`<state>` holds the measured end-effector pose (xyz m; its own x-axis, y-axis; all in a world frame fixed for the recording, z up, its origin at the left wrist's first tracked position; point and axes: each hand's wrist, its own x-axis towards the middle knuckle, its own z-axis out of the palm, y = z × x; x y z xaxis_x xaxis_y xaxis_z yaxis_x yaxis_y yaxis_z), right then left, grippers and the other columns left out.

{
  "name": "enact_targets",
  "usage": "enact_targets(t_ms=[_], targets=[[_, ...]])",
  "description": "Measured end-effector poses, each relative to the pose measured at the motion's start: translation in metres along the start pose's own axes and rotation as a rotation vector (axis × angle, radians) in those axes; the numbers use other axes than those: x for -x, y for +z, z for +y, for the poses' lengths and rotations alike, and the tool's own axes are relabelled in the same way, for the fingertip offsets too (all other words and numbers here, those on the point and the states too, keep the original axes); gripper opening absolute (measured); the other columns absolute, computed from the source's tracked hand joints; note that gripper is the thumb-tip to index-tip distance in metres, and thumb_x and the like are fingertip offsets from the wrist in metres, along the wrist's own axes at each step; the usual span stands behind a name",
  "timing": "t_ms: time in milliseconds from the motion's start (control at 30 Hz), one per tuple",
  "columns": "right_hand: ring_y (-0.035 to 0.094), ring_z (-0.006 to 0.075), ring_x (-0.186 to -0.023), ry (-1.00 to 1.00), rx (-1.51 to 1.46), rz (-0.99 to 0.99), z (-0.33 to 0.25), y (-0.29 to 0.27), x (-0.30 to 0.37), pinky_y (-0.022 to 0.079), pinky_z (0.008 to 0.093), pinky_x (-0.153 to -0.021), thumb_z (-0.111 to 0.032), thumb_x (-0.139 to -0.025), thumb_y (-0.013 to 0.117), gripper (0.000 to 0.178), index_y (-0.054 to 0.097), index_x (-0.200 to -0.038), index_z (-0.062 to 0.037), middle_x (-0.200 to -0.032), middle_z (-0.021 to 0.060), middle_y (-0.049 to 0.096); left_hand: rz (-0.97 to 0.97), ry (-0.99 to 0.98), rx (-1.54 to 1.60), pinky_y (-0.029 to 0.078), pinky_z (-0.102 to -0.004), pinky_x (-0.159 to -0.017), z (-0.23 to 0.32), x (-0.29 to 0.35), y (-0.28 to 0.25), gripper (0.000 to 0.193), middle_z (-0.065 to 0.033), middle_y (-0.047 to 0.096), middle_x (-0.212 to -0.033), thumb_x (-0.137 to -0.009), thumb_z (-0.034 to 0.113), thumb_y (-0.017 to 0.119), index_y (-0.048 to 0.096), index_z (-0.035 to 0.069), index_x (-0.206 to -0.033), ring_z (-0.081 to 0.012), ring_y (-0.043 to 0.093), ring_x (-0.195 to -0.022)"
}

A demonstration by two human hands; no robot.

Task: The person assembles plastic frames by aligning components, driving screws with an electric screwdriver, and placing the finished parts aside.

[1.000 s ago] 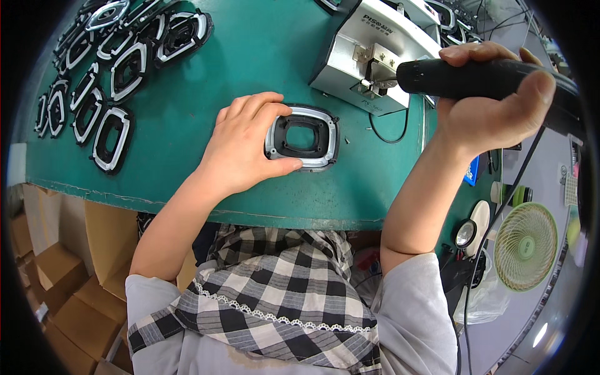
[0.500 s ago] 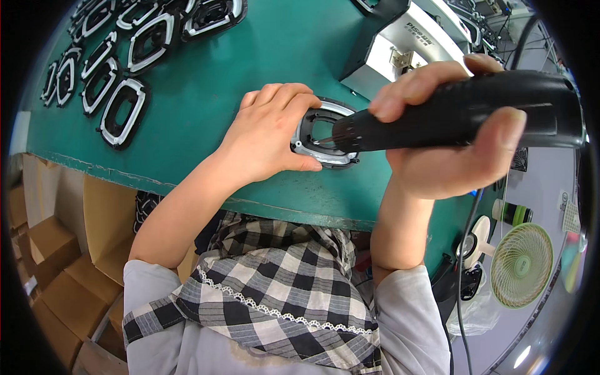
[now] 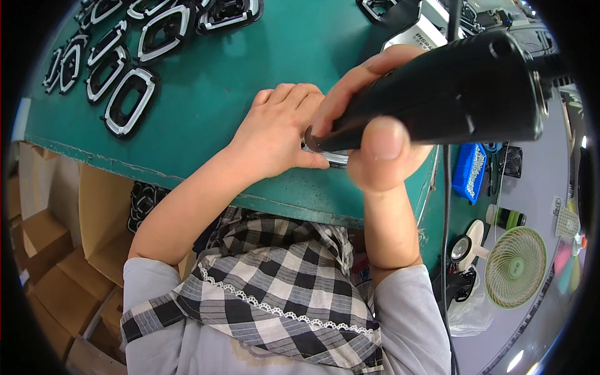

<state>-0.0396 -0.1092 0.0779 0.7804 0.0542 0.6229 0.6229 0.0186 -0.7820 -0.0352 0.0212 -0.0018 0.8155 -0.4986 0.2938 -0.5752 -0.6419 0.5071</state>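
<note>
The silver-and-black frame [image 3: 337, 160], on the green table [image 3: 206, 112], is held at its left side by the part-spread left hand [image 3: 272, 134], while the black handheld tool [image 3: 450, 94] is wrapped by the curled right hand [image 3: 384, 159]. Since the tip is hidden, a slip could be caused by poor alignment or a loose hold, and the nearby left thumb [image 3: 312, 160] might be struck.

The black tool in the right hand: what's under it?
Under the black tool, a bit of a silvery and black frame peeks out by the thumb of the left hand. The rest, including its middle, is covered up.
</note>
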Motion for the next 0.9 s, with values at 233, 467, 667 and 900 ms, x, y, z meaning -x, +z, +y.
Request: enact_targets(t_ms=[233,467,667,900], targets=[[0.055,0.0173,-0.047,-0.076,0.086,-0.051,0.009,-0.021,-0.01,0.042,0.0249,-0.044,-0.061,-0.085,0.053,0.072,0.041,-0.107,0.0065,-0.061,0.012,0.059,-0.038,-0.034,-0.018,0.034,-0.0398,-0.099,0.009,-0.003,-0.008,0.077,-0.007,0.049,-0.126,-0.059,0.036,0.083,0.049,0.007,-0.121,-0.0257,0.043,-0.121],[0.056,0.0248,-0.041,-0.317,0.194,0.414,-0.036,-0.105,-0.068,0.048,0.0312,-0.041,-0.052,-0.088,0.05,0.06,0.042,-0.104,0.0049,-0.056,0.0178,0.056,-0.194,-0.051,0.065,0.027,-0.042,-0.102,0.013,-0.004,-0.021,0.081,-0.0071,0.05,-0.125,-0.052,0.032,0.086,0.049,0.01,-0.121,-0.0283,0.042,-0.123],[0.057,0.026,-0.046,-0.286,0.311,0.363,-0.022,-0.109,-0.07,0.051,0.0355,-0.046,-0.051,-0.086,0.054,0.06,0.041,-0.105,0.0048,-0.061,0.017,0.056,-0.151,-0.096,0.075,0.027,-0.043,-0.103,0.012,-0.005,-0.02,0.085,-0.0099,0.05,-0.124,-0.053,0.038,0.085,0.047,0.008,-0.123,-0.0303,0.042,-0.122],[0.056,0.0212,-0.041,-0.148,0.108,0.386,-0.019,-0.09,-0.061,0.047,0.0296,-0.041,-0.043,-0.085,0.058,0.049,0.052,-0.093,0.0051,-0.054,0.0143,0.055,-0.14,-0.066,0.036,0.027,-0.0432,-0.103,0.01,-0.004,-0.018,0.08,-0.0101,0.05,-0.124,-0.057,0.041,0.082,0.049,0.008,-0.122,-0.0303,0.042,-0.122]])
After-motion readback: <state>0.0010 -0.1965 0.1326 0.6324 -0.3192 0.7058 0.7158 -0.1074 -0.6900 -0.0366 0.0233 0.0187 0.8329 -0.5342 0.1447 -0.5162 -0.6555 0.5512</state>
